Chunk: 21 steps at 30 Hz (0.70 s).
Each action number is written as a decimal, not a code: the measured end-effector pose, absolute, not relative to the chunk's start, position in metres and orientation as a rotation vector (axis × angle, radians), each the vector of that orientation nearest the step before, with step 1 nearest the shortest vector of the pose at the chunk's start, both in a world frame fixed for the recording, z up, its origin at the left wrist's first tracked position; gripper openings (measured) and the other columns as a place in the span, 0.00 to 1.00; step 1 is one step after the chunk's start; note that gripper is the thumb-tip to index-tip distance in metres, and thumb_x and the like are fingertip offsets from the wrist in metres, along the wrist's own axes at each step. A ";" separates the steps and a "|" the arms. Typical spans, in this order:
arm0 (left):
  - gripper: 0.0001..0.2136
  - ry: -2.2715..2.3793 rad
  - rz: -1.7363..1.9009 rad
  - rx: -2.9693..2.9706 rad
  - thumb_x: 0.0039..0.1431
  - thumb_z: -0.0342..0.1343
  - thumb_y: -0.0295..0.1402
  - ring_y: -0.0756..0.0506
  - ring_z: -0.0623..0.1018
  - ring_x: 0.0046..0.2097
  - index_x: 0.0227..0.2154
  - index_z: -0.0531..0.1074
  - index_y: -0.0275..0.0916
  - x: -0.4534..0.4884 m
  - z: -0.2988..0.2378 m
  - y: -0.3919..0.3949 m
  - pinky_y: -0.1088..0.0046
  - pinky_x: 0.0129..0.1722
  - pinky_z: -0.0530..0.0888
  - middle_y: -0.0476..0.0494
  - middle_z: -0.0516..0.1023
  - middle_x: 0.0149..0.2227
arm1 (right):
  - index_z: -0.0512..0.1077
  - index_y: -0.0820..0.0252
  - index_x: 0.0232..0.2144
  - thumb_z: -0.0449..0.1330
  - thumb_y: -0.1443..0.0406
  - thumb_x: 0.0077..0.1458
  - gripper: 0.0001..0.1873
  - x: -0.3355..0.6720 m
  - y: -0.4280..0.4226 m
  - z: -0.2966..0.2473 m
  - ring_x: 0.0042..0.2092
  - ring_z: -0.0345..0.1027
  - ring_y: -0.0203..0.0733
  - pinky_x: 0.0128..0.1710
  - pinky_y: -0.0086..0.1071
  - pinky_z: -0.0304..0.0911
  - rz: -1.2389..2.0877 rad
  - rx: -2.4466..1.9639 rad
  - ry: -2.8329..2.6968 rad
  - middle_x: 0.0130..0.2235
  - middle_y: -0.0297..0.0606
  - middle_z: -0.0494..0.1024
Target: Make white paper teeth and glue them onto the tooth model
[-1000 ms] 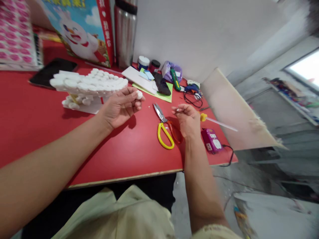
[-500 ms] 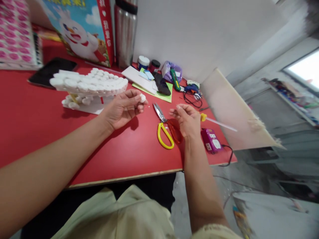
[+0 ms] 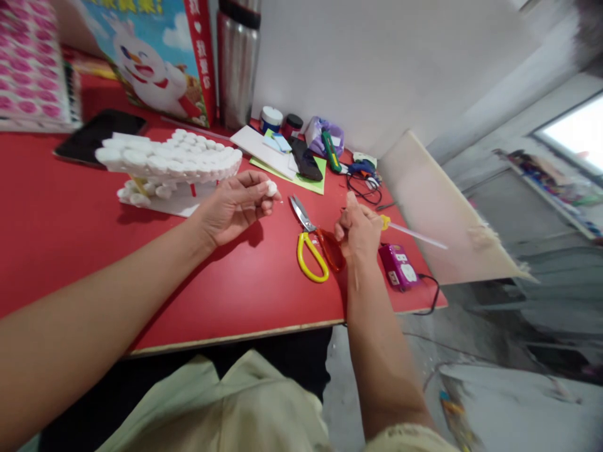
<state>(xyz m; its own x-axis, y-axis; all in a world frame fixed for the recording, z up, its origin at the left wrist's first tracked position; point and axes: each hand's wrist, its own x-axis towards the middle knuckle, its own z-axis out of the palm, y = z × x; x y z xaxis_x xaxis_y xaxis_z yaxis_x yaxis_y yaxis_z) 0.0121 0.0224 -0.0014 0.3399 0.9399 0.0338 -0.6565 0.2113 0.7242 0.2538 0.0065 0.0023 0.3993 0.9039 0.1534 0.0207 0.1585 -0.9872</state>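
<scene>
My left hand (image 3: 238,207) pinches a small white lump (image 3: 271,188), soft-looking like cotton or foam, between thumb and fingertips. Beside that hand stands a white model (image 3: 169,157), its roof-like top covered with rows of rounded white pieces, on a white base. My right hand (image 3: 358,227) hovers just right of the scissors (image 3: 308,232), fingers curled and pressed together; what they hold, if anything, is too small to make out. The scissors lie with blades pointing away, one handle loop yellow and the other red. A yellow piece on a pale stick (image 3: 414,233) shows behind my right hand.
Along the wall stand a steel flask (image 3: 239,63), a picture box (image 3: 151,56) and small jars (image 3: 271,118). A green cutter (image 3: 331,150), a blue glue gun (image 3: 362,167) and a purple box (image 3: 399,267) with a cord lie rightward. A phone (image 3: 98,132) lies at left.
My right hand has moved slightly right and its fingers have curled in further. My left hand still holds the white lump in nearly the same spot.
</scene>
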 end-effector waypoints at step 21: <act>0.12 0.693 1.236 1.447 0.51 0.71 0.29 0.48 0.80 0.37 0.38 0.76 0.38 0.022 -0.002 0.008 0.72 0.39 0.77 0.45 0.81 0.37 | 0.78 0.57 0.32 0.65 0.46 0.60 0.20 0.231 -0.008 -0.002 0.23 0.71 0.34 0.22 0.27 0.64 0.912 -1.270 -1.262 0.27 0.32 0.80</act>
<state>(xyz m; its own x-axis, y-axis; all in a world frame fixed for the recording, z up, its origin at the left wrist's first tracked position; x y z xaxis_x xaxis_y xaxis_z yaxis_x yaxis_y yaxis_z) 0.0221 0.0077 -0.0025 0.2953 0.9003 0.3199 -0.1966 -0.2704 0.9425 0.2307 -0.0082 -0.0016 0.1445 0.9764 0.1603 0.1545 0.1378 -0.9783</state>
